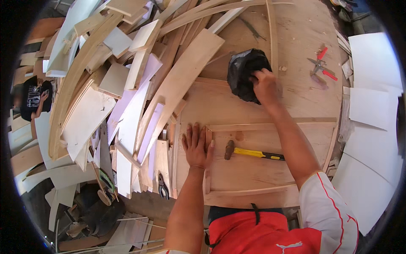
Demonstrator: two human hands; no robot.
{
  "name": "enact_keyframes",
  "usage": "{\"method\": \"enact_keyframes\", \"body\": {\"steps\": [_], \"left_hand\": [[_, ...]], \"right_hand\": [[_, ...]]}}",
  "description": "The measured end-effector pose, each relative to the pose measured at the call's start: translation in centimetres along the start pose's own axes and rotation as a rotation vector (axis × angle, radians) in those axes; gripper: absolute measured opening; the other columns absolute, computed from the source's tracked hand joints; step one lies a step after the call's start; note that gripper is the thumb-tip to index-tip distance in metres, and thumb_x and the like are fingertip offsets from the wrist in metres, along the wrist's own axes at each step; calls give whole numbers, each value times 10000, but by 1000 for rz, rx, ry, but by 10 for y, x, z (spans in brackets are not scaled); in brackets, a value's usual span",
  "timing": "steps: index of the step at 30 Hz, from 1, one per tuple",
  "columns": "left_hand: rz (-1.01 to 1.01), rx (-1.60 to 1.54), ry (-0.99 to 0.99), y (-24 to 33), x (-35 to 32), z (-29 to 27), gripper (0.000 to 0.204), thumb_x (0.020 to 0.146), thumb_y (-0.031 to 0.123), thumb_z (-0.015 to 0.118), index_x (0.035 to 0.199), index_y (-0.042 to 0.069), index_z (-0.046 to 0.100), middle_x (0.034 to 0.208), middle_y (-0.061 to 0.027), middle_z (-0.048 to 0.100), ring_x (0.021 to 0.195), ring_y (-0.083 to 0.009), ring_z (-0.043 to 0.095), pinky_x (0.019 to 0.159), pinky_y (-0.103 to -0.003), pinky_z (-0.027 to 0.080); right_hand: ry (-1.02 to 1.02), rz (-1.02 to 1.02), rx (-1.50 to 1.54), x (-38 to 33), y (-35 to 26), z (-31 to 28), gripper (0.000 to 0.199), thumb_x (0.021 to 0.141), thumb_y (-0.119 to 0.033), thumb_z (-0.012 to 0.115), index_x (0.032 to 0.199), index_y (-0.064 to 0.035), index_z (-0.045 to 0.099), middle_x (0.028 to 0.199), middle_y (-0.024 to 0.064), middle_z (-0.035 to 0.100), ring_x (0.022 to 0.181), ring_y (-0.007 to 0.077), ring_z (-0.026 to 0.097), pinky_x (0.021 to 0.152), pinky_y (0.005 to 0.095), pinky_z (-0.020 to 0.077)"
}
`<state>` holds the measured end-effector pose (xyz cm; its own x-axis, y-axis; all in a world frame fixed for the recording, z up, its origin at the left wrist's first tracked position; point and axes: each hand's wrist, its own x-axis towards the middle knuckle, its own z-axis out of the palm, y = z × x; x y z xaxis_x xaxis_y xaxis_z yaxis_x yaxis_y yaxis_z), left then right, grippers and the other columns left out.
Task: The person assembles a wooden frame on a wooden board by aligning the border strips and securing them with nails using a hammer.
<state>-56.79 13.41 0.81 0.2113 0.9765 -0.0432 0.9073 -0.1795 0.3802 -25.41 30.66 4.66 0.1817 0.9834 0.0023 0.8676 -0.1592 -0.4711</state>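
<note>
My left hand (196,147) lies flat with its fingers spread over the left side of a thin wooden frame (253,126), near its upper left corner. Inside that frame rests a hammer (258,154) with a yellow and black handle, its rusty head toward my left hand. Farther off, my right hand (266,86) dips into the mouth of a black plastic bag (242,72). Its fingers are curled together, and the fingertips are partly hidden by the bag, so whatever they pinch does not show.
Red-handled pliers (322,64) lie open at the far right. A tall heap of wooden boards (182,84) crowds the left side, with black-handled pliers (163,186) at its near edge. White panels (372,139) stand beyond the right edge. Another person (36,97) is at far left.
</note>
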Motion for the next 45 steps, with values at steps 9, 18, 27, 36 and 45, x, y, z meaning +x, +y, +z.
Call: {"method": "enact_keyframes", "body": {"steps": [9,18,27,36,45], "left_hand": [[30,-1,46,2,1,-2,633,1023,459,590,1559,122,568,1729,-137,382,1630,-393,262,1294,-624,157],[26,0,47,1,1,0,642,1023,432,609,1581,119,554,1729,-136,385,1628,-388,266,1306,-603,143],[48,-26,50,1,1,-2,639,1021,414,610,1577,105,552,1724,-154,389,1619,-414,272,1299,-614,147],[15,-26,19,0,-1,1,644,1006,445,612,1565,130,563,1748,-113,351,1645,-378,220,1308,-614,113],[55,-65,63,-1,0,0,633,1016,455,607,1561,135,566,1743,-117,360,1642,-383,229,1299,-625,121]], "right_hand": [[70,-78,-1,5,13,17,89,942,-129,706,965,-53,747,1051,171,711,1028,402,688,875,524,566],[103,104,332,1,8,5,148,1007,-134,691,998,11,664,977,219,727,905,449,702,776,501,540],[124,209,681,-14,12,4,94,1008,-50,680,1077,13,676,905,117,748,720,180,717,667,348,566],[116,200,1181,-75,-32,-13,92,964,46,706,1031,-4,667,908,67,721,796,130,724,740,292,598],[52,-170,423,-140,-47,18,315,893,-15,722,1200,-67,774,1009,149,753,911,308,739,806,389,596]]}}
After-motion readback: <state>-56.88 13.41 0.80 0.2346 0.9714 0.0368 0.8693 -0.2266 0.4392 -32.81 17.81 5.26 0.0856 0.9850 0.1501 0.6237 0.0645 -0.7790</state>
